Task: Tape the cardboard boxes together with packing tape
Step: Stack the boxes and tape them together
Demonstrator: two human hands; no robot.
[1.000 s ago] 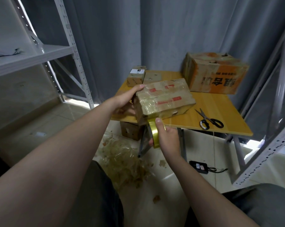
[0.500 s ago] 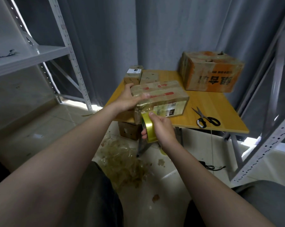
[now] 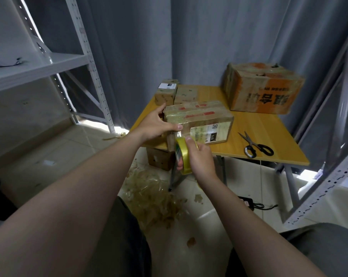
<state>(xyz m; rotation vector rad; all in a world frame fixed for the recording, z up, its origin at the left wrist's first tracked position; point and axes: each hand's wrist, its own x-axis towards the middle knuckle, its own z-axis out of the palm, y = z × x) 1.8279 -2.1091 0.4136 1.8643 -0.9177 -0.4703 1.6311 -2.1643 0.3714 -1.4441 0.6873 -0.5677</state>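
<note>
Two bare forearms reach forward from the bottom of the view, over dark trousers. On the tiled floor just ahead, at 12 o'clock, lies a heap of crumpled tape scraps (image 3: 153, 196). At 2 o'clock from the heap, a small black device with a cable (image 3: 247, 200) lies on the floor.

Beyond the scraps, the right hand (image 3: 200, 156) is closed around a yellow roll of packing tape (image 3: 183, 156), with the thumb on its upper rim. A clear strip runs up from the roll to the near left corner of the taped cardboard box (image 3: 201, 122).

At 11 o'clock from the roll, the left hand (image 3: 156, 126) grasps the box's left end, thumb laid along its near top edge.

The box sits at the near left edge of a wooden table (image 3: 269, 136), its white label facing the viewer. Under the table there is another brown box (image 3: 159, 158).

At 3 o'clock from the taped box, black-handled scissors (image 3: 256, 145) lie on the table. At the far left of the table, at 11 o'clock, stand two small boxes (image 3: 167, 92) side by side. At 1 o'clock stands a large orange-printed carton (image 3: 263, 88).

A grey curtain (image 3: 209, 37) hangs behind, with white metal shelving (image 3: 39, 66) at 9 o'clock.
</note>
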